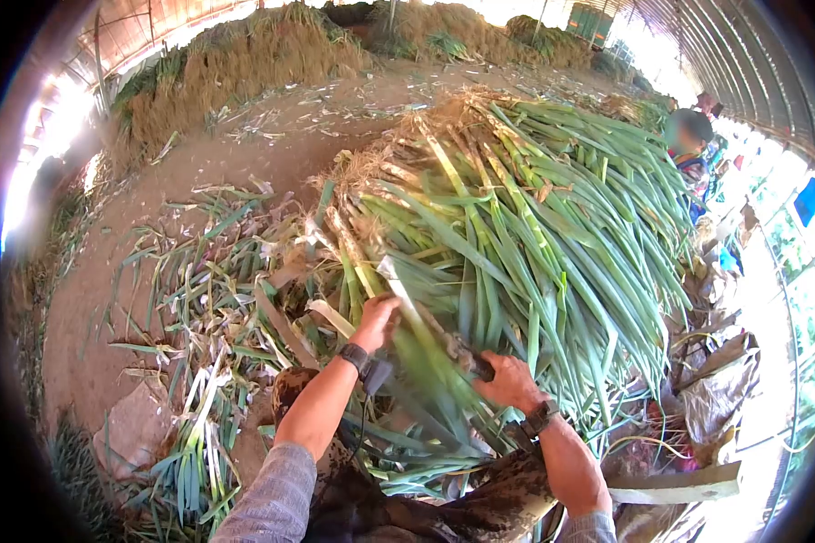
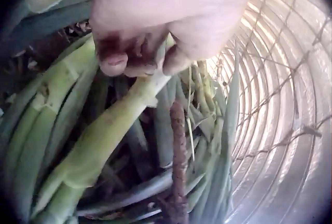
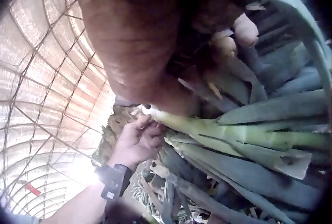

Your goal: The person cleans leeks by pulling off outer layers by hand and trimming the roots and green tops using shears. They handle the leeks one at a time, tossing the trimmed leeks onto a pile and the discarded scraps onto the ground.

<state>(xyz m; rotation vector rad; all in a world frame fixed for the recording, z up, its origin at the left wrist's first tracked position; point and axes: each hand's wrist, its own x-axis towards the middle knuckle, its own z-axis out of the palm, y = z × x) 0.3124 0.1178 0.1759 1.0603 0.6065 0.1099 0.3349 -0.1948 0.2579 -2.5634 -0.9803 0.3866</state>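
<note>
My left hand grips a leek by its pale stem; in the left wrist view curled fingers close round the leek at its white end. Its green leaves hang blurred over my lap. My right hand holds the dark handle of a narrow, rusty tool, which lies across the leek in the head view. The left wrist view shows a rusty brown rod beside the stem. In the right wrist view my right hand is close over the leek, its fingers mostly hidden.
A big pile of leeks lies ahead, roots toward the left. Stripped leaves and peelings litter the ground at left. A piece of wood and crumpled sheeting are at right. Another person is beyond the pile.
</note>
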